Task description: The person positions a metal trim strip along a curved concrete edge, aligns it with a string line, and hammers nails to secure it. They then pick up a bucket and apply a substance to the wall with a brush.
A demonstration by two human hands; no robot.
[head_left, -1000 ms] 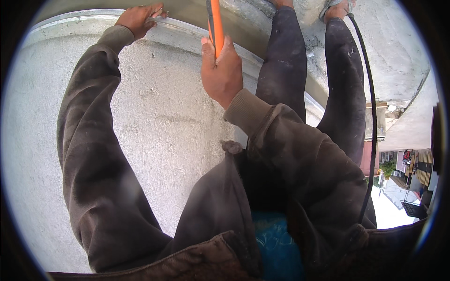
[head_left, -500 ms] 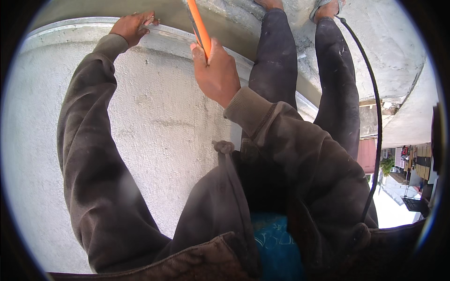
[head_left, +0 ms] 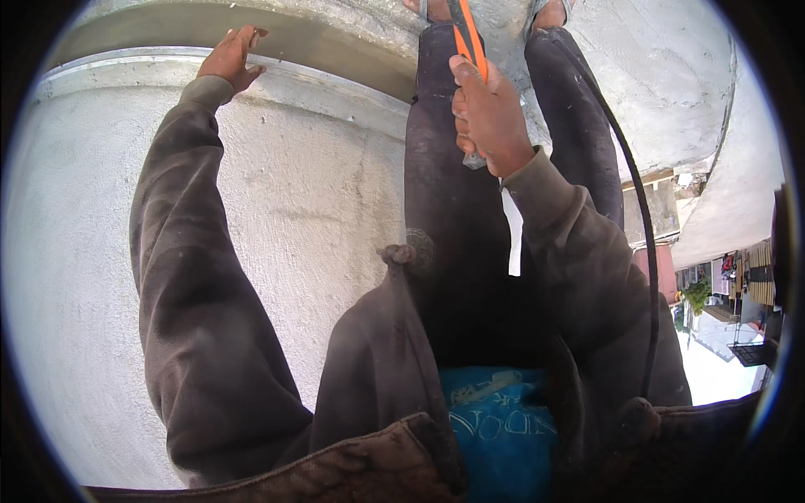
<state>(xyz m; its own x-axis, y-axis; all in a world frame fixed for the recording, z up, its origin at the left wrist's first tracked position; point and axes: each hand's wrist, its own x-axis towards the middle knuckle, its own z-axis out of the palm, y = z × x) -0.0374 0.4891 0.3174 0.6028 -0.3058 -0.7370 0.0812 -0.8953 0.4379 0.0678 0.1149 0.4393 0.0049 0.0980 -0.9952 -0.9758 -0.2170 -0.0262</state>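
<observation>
My left hand [head_left: 232,63] is at the ledge on the far left, thumb and fingers spread apart beside a pale, straight edge strip [head_left: 126,55]. It appears to touch the edge; nothing shows in its grasp. My right hand [head_left: 495,113] is wrapped round an orange and black handle [head_left: 468,40], held up in front of my legs. The handle's upper end runs out of view, so the kind of tool cannot be told. A dark grey butt [head_left: 474,160] pokes out below the fist.
A smooth grey band [head_left: 335,67] runs beyond the edge strip. Rough whitish wall [head_left: 293,193] fills the left. My dark-trousered legs [head_left: 453,168] stretch away over pale concrete [head_left: 646,84]. A black cord [head_left: 641,184] hangs at the right; buildings [head_left: 746,285] show beyond.
My right hand has swung right with the orange and black handle, away from the ledge. My left hand has shifted slightly down and its fingers have spread. The view has shifted a little.
</observation>
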